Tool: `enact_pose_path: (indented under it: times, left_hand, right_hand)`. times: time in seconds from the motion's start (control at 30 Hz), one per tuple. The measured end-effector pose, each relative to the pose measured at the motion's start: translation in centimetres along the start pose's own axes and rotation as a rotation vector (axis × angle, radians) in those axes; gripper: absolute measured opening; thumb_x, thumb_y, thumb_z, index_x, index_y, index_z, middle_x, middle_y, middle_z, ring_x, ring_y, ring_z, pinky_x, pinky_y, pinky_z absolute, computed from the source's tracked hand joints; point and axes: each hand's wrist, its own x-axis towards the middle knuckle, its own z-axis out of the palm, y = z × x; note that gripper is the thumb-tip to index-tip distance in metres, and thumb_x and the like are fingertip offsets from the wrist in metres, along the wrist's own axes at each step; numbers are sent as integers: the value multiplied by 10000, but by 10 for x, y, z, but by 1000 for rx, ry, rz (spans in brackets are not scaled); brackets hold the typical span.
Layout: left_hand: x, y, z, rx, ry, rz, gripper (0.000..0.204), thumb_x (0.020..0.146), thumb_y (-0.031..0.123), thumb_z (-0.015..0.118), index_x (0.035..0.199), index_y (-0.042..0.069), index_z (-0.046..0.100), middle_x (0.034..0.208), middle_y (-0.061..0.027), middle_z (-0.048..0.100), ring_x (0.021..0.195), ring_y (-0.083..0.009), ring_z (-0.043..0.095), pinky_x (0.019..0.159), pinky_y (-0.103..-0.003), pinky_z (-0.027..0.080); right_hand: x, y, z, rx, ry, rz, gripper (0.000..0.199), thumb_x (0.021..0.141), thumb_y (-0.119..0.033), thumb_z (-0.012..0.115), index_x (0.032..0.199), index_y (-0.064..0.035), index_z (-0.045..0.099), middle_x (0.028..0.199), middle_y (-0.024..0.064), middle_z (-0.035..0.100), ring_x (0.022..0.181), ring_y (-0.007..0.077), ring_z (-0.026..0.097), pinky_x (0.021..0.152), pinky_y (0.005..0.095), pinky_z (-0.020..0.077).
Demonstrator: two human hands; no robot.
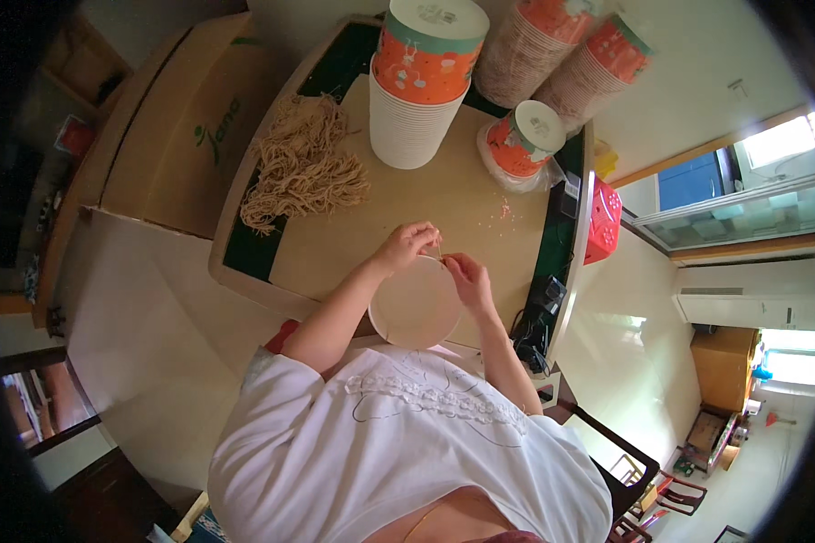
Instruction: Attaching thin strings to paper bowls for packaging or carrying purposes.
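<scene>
Fingertips of both hands met at the far rim of a round pale paper bowl [416, 303] over the table's near edge. I saw my left hand [406, 244] and right hand [466, 277] each pinching a thin tan string there. Tan string bundles [303, 163] lay well apart, beside stacked orange-and-white paper cups [421, 81].

Both hands meet over a pale round paper bowl [417, 303] at the near edge of the table [480, 213]. The left hand [406, 244] pinches a thin string at the bowl's rim, the right hand [466, 274] just beside it. A heap of tan strings [303, 163] lies to the left, stacked orange-and-white cups [423, 81] behind.
</scene>
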Motion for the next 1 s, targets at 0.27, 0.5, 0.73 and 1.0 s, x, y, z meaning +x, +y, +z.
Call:
enact_pose_path:
  times: [0.27,0.5,0.73,1.0]
  left_hand:
    - [7,-3,-4,-108,-3,-351,260,912,207,503,709,55,559,762,-52,597,694,-114,551,626,-244,474]
    - [-1,1,-5,-426,75,-306,219,896,186,523,726,64,588,866,-110,659,753,-144,597,684,-244,492]
    - [-5,-1,-7,-565,39,-325,230,914,210,514,825,39,639,897,-127,669,818,-166,633,721,-270,497]
    - [-11,13,-6,-574,84,-316,222,911,203,532,911,17,652,885,-118,672,855,-177,639,780,-274,508]
  right_hand:
    - [-5,-11,11,-47,77,-4,126,859,-104,616,874,21,620,812,30,638,745,77,565,690,226,472]
    - [-5,3,10,104,110,20,108,870,-103,600,874,3,618,771,-1,608,703,65,526,646,209,435]
    - [-10,-3,9,86,87,-14,110,873,-103,589,868,5,612,752,-17,591,701,45,513,633,192,423]
    - [-13,-2,18,122,115,-73,108,852,-77,613,930,-3,601,779,6,604,749,61,541,672,208,448]
